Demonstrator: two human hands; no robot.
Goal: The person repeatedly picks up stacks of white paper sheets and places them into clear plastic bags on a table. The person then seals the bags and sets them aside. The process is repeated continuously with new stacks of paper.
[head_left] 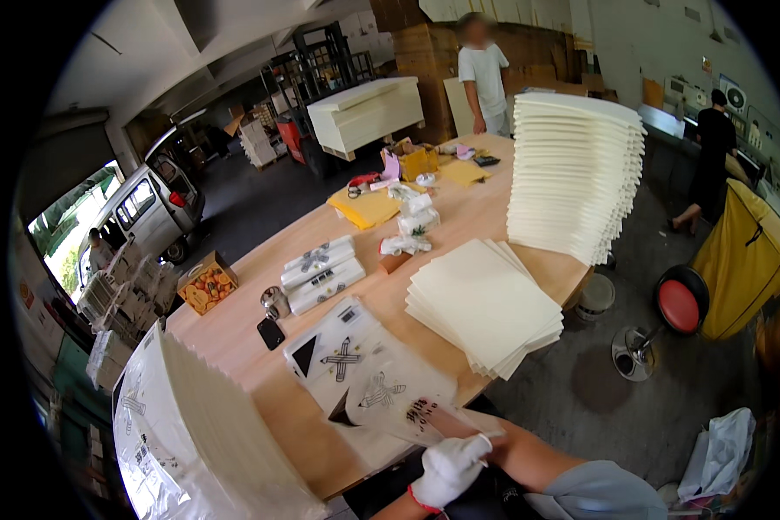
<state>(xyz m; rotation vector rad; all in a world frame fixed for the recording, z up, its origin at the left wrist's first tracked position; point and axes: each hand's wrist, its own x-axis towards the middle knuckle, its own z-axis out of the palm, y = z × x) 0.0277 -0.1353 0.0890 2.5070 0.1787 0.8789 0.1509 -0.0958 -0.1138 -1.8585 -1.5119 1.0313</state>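
A clear plastic bag (383, 392) with a printed crossed-pencils drawing lies at the table's near edge, over a stack of similar printed bags (338, 340). My left hand (449, 472), in a white glove with a red cuff, is closed at the near end of the clear bag and seems to grip its edge. From the right, my right forearm reaches to the bag's mouth. My right hand (449, 423) shows as a skin-coloured blur through the film, apparently inside the bag; its fingers cannot be made out. Just beyond it lies a fanned pile of cream sheets (485, 299).
A tall stack of cream boards (572, 173) stands at the far right of the table (269, 399); bagged boards (173, 425) stand near left. Rolled bags (321, 273), a phone (270, 334) and a fruit-printed box (208, 283) lie beyond. A red-seated stool (680, 303) stands right.
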